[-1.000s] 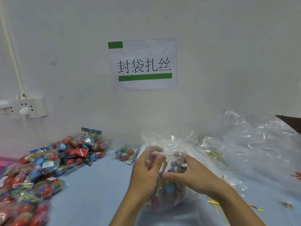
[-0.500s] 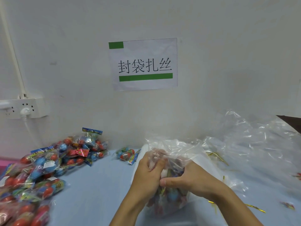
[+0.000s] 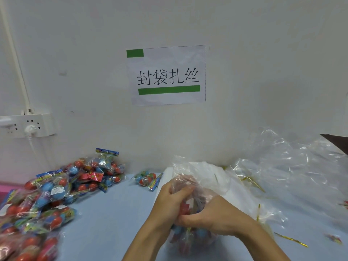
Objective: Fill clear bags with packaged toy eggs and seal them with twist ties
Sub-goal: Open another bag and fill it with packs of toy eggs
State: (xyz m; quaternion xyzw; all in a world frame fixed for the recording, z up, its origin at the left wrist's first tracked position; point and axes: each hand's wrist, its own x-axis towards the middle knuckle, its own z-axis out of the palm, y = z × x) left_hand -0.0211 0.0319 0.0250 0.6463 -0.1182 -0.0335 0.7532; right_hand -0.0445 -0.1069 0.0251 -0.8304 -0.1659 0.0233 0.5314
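A clear bag [image 3: 199, 178] holding packaged red and blue toy eggs stands on the blue table in front of me. My left hand [image 3: 169, 202] grips the bag's upper part from the left, fingers curled into the plastic. From the right, my right hand [image 3: 216, 217] grips the same gathered plastic, thumb pressed against the eggs. The eggs inside show below my hands [image 3: 195, 234]. Gold twist ties [image 3: 290, 239] lie on the table at the right.
A heap of packaged toy eggs [image 3: 56, 193] covers the table's left side, and one pack [image 3: 146, 178] lies alone near the wall. Empty clear bags [image 3: 293, 166] pile up at the right. A power strip [image 3: 28, 127] and a paper sign [image 3: 166, 75] hang on the wall.
Both hands have pushed lower on the bag, squeezing its top downward. The loose plastic mouth has flopped to the right, behind my hands.
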